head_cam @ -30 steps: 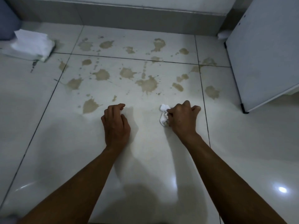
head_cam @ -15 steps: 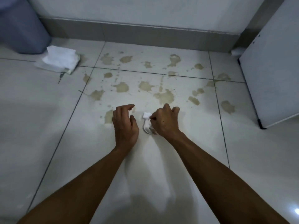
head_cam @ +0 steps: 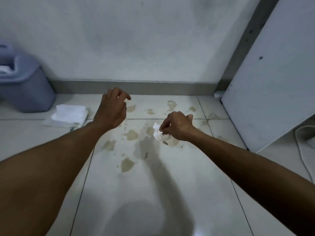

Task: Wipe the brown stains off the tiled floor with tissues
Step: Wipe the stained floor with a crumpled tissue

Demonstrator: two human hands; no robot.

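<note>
Glossy pale tiled floor (head_cam: 170, 184) with thin dark grout lines, overhead light reflecting near the bottom edge. Brown stains (head_cam: 132, 135) are scattered across the tile joints near the wall: several blotches by the grey skirting (head_cam: 153, 87), a cluster mid-floor, and one larger blotch (head_cam: 127, 165) closer to the camera. The wall (head_cam: 136, 40) is whitish, mottled with faint dark marks. At right a white panel (head_cam: 272, 82) leans or stands at an angle, with a small dark hole in its face; a pale cable (head_cam: 301, 150) loops on the floor just beside it. At far left a blue-grey plastic bin (head_cam: 25, 89) stands on the floor against the wall, something white inside it. A white tissue pack (head_cam: 69, 114) lies on the floor just beside the bin, loose sheets on top.

Right hand (head_cam: 179, 126) has its grip pinching a crumpled white tissue (head_cam: 157, 132) between thumb and fingertips, held low over the mid-floor stains; whether the wad touches the tile is unclear. Left hand (head_cam: 111, 109) is raised above the floor near the skirting, grip loosely spread with fingers a little curled, holding nothing. Both forearms are bare. Dark shadows of the arms fall across the tile below the stains.

No brand, label or readable writing anywhere, tissue pack included.
</note>
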